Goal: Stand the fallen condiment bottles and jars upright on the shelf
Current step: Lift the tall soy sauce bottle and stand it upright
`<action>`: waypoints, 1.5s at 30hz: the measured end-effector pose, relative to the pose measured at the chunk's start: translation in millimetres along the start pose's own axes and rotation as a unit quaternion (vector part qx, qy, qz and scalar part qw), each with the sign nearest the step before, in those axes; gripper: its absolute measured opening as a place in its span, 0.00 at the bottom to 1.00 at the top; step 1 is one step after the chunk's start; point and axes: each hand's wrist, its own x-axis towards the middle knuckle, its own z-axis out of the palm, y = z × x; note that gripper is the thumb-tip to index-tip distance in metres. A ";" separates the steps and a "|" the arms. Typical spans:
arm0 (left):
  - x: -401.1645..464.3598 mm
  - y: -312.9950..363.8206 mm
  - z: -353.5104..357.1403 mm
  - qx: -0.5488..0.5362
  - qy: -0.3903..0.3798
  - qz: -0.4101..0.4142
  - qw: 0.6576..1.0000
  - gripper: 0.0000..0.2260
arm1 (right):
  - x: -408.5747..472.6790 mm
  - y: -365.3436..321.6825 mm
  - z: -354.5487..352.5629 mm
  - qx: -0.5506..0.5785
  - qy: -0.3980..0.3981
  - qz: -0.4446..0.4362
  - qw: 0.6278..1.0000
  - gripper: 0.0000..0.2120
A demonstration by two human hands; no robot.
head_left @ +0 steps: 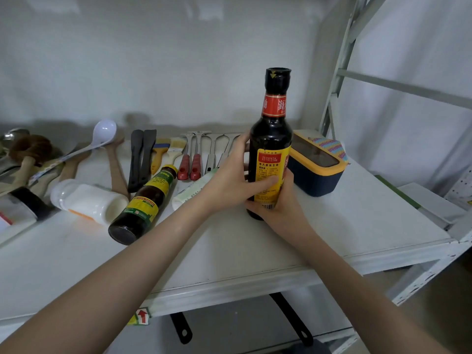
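Note:
A tall dark soy sauce bottle (272,139) with a yellow label and red neck band stands upright on the white shelf (255,246). My left hand (229,180) wraps its left side and my right hand (278,200) grips its base from the right. To the left, a dark sauce bottle (143,205) with a green and yellow label lies on its side, bottom toward me. A white jar (86,200) lies fallen beside it. A pale green-white bottle (190,191) lies partly hidden behind my left wrist. At the far left edge, a clear jar with a black lid (23,206) lies tipped over.
A navy and yellow seasoning box (316,162) stands just right of the upright bottle. Spatulas (141,159), brushes, red-handled peelers (189,164), wooden spoons and a white ladle (102,134) lie along the back. The shelf's metal upright (337,72) rises at the right. Pan handles hang below.

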 end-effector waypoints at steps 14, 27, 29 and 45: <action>-2.9 0.2 2.6 -0.039 -0.020 -0.026 0.999 0.29 | 40.1 -90.4 -67.2 0.011 -0.086 -0.042 0.995 0.36; 9.6 13.2 -2.1 -0.006 0.056 0.003 0.998 0.36 | 57.7 -99.8 -54.3 -0.033 -0.045 -0.055 0.997 0.20; 8.2 10.4 -0.4 -0.011 0.053 0.001 0.999 0.37 | 58.1 -100.7 -50.5 -0.057 -0.031 -0.059 0.996 0.22; 8.9 -9.2 -14.2 0.005 -0.027 -0.049 0.998 0.41 | 58.6 -87.2 -43.0 -0.068 -0.067 -0.031 0.995 0.22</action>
